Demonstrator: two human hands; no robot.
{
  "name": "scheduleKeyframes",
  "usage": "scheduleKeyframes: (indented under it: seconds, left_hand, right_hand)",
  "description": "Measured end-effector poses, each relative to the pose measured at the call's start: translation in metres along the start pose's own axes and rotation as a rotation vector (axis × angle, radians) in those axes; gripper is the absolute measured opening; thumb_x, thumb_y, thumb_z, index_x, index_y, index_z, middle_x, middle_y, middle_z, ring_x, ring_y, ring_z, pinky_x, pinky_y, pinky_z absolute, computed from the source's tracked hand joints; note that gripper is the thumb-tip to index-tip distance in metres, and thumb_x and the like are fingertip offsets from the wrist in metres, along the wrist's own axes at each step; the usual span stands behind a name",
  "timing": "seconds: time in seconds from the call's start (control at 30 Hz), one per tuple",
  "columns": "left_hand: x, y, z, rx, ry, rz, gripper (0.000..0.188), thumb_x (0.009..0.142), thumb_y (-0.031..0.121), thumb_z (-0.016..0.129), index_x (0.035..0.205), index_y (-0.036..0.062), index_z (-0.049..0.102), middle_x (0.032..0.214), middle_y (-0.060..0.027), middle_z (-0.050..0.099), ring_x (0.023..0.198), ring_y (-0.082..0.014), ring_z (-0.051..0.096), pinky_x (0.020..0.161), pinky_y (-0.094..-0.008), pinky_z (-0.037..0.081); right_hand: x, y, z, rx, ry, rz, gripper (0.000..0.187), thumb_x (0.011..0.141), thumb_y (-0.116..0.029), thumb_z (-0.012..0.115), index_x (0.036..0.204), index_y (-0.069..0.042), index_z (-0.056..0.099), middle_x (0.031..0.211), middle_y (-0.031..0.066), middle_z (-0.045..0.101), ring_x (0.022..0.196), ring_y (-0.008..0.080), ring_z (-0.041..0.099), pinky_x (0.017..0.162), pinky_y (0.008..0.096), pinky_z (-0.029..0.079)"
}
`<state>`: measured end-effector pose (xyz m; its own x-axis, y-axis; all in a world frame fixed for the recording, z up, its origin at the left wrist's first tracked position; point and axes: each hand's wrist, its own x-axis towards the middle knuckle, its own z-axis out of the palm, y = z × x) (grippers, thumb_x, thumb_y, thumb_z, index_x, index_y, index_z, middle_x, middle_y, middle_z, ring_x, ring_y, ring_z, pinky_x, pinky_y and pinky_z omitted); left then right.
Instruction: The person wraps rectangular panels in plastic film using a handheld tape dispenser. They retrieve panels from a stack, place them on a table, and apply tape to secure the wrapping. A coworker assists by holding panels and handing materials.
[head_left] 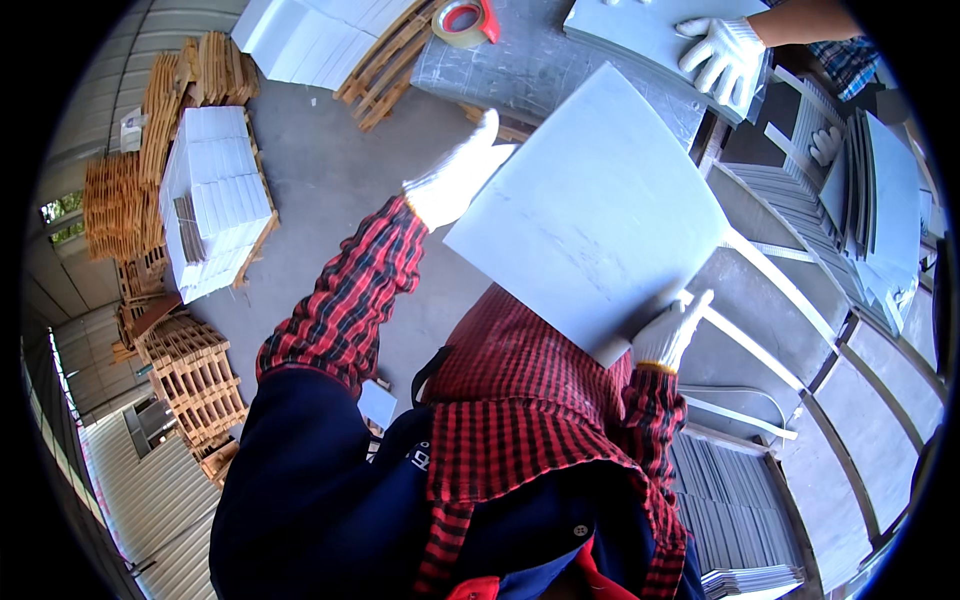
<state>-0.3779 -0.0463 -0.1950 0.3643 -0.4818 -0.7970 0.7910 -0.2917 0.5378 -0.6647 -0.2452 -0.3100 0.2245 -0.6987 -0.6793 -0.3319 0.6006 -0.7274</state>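
Observation:
A flat, light grey square panel is held up in front of my body, tilted, with faint dark marks on its face. My left hand, in a white glove, grips its left edge, thumb pointing up and the other fingers partly hidden. At the panel's lower right edge is my right hand, also gloved, holding it; part of that hand is hidden behind the panel. Beyond the panel, a co-worker's gloved hand lies on a stack of similar grey sheets on a scuffed grey table.
A tape roll sits on the table. To the right, a metal frame stands beside grey sheets, where another gloved hand shows. Below are stacked grey strips. White stacks and wooden pallets stand at left.

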Motion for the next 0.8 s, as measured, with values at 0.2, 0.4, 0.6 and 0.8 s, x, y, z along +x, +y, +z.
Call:
scheduleKeyframes:
  seconds: [0.2, 0.4, 0.6, 0.8]
  left_hand:
    - [0.002, 0.022, 0.056, 0.372, 0.011, -0.029, 0.074, 0.102, 0.058, 0.039, 0.142, -0.0028, 0.049, 0.142, -0.0151, 0.054, 0.129, -0.0219, 0.051, 0.110, -0.0313, 0.037]
    - [0.023, 0.018, 0.065, 1.152, -0.085, 0.166, 0.072, 0.095, 0.051, 0.057, 0.143, -0.0025, 0.047, 0.137, -0.0180, 0.058, 0.127, -0.0280, 0.052, 0.109, -0.0362, 0.037]
    - [0.002, 0.035, 0.074, 1.194, -0.477, 0.187, 0.083, 0.090, 0.035, 0.070, 0.153, -0.0007, 0.029, 0.154, -0.0203, 0.039, 0.140, -0.0274, 0.038, 0.117, -0.0373, 0.028]
    - [-0.004, 0.041, 0.077, 1.209, -0.507, 0.165, 0.087, 0.089, 0.033, 0.070, 0.155, -0.0005, 0.025, 0.154, -0.0201, 0.039, 0.140, -0.0275, 0.038, 0.117, -0.0374, 0.028]
  right_hand:
    - [-0.018, 0.018, -0.048, 0.091, 0.003, 0.030, 0.055, 0.106, -0.017, 0.032, 0.157, -0.001, 0.016, 0.158, 0.0182, 0.027, 0.138, 0.0236, 0.034, 0.116, 0.0343, 0.024]
    - [-0.039, 0.005, -0.067, 0.195, 0.079, 0.102, 0.056, 0.106, -0.035, 0.038, 0.150, 0.001, 0.032, 0.138, 0.0100, 0.045, 0.117, 0.0187, 0.045, 0.107, 0.0310, 0.032]
    - [-0.045, 0.006, -0.075, 0.615, 0.058, 0.281, 0.070, 0.100, -0.058, 0.044, 0.142, -0.002, 0.043, 0.123, 0.0050, 0.051, 0.105, 0.0158, 0.047, 0.099, 0.0291, 0.035]
    - [-0.045, -0.007, -0.074, 0.594, 0.063, 0.321, 0.076, 0.100, -0.061, 0.040, 0.138, 0.004, 0.046, 0.130, 0.0100, 0.051, 0.117, 0.0183, 0.045, 0.108, 0.0317, 0.030]
